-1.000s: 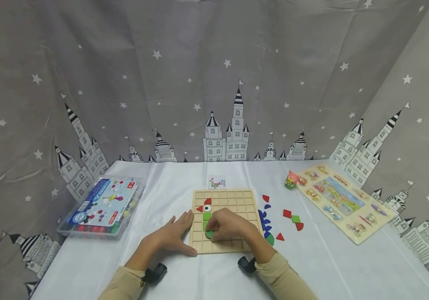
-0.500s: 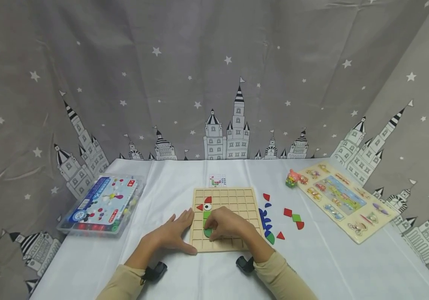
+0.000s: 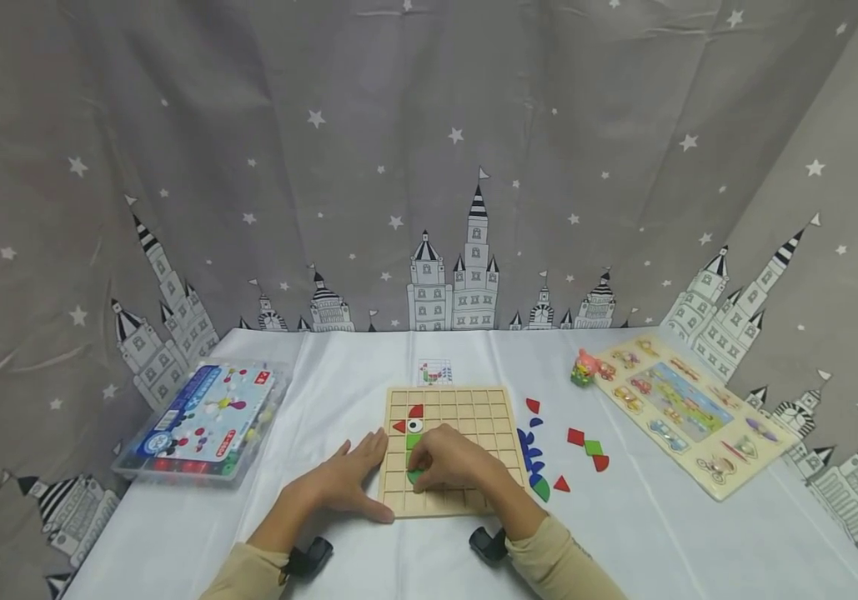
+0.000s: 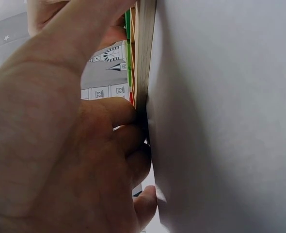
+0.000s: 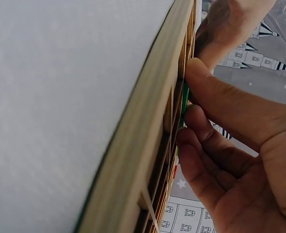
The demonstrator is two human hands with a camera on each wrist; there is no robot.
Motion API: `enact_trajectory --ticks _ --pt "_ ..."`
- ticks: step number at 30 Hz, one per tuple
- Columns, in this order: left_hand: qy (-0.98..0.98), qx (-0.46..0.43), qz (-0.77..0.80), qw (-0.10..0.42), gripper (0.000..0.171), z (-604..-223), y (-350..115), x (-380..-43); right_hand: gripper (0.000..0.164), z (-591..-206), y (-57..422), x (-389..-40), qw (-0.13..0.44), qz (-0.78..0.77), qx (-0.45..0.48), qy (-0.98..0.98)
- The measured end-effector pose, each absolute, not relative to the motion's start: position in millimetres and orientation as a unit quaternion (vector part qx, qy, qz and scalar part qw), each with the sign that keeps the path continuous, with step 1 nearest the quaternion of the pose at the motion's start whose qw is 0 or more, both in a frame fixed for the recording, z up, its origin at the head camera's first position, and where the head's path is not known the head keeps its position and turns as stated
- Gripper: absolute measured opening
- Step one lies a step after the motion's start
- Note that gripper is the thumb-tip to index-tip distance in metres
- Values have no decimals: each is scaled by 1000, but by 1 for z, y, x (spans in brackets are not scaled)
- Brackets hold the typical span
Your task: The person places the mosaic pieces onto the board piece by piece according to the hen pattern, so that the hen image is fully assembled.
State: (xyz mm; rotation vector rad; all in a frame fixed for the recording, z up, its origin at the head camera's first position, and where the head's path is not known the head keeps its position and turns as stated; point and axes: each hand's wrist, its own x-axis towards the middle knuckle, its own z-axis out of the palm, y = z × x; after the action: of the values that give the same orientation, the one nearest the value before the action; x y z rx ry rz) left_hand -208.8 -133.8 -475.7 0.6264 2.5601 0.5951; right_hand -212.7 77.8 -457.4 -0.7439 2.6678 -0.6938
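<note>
A wooden grid board (image 3: 484,417) lies on the white cloth. My left hand (image 3: 342,482) rests by its left side, fingertips at the edge and thumb stretched toward the near corner. Over the board's left part, my right hand (image 3: 449,461) pinches a green rounded piece (image 3: 413,477), low against the grid in the right wrist view. Above that piece a green square (image 3: 413,440) sits in the second column, partly hidden below by the fingers. Farther up are an eye piece (image 3: 414,426), a red triangle (image 3: 398,426) and a red quarter-circle (image 3: 416,411).
A small pattern card (image 3: 434,372) lies behind the board. Right of it are several blue pieces (image 3: 526,442), a green quarter-circle (image 3: 540,487), a red square (image 3: 575,436) and a red triangle (image 3: 561,483). A plastic box (image 3: 203,417) stands left; a picture puzzle (image 3: 699,417) and pink figurine (image 3: 584,367) lie right.
The green rounded piece has shifted slightly left under my right fingers. My left hand keeps its place at the board's edge. The head view has tilted a little.
</note>
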Motion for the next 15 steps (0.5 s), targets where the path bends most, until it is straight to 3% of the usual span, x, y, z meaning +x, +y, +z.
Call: enact_trajectory --ticks 15 --pt "925 227 213 219 125 -476 -134 -210 21 -457 77 -211 137 -225 -259 929"
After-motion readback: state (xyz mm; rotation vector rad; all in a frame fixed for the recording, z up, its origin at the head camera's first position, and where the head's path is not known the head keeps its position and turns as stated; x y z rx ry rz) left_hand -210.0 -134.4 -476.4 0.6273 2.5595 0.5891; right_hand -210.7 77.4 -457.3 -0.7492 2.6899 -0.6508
